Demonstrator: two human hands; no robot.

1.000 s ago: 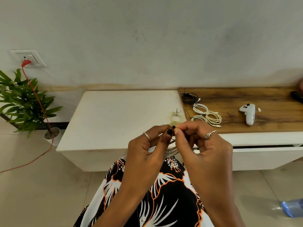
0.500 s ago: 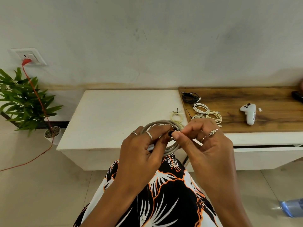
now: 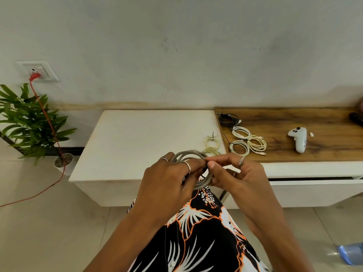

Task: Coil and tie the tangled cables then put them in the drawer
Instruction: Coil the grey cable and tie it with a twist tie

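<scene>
A grey cable coil [image 3: 191,155] is held in front of me above the white cabinet's front edge. My left hand [image 3: 169,181] grips the coil's left side. My right hand [image 3: 233,173] pinches a thin black tie at the coil's right side, thumb and forefinger meeting there. A small yellowish coil [image 3: 212,143] with a black tie lies on the white cabinet top [image 3: 149,138]. Three white coils [image 3: 248,141] and a black coil [image 3: 227,119] lie on the wooden top [image 3: 314,154]. The drawer [image 3: 314,190] below the wooden top is slightly open.
A white controller [image 3: 298,139] and a small white piece [image 3: 311,134] lie on the wooden top. A potted plant [image 3: 29,122] stands on the floor at left, with a red cord [image 3: 49,118] running from a wall socket [image 3: 38,70]. A blue bottle [image 3: 351,253] lies on the floor.
The grey coil has turned up to face me, from edge-on between my hands to a visible ring. My hands have stayed close together and dropped slightly.
</scene>
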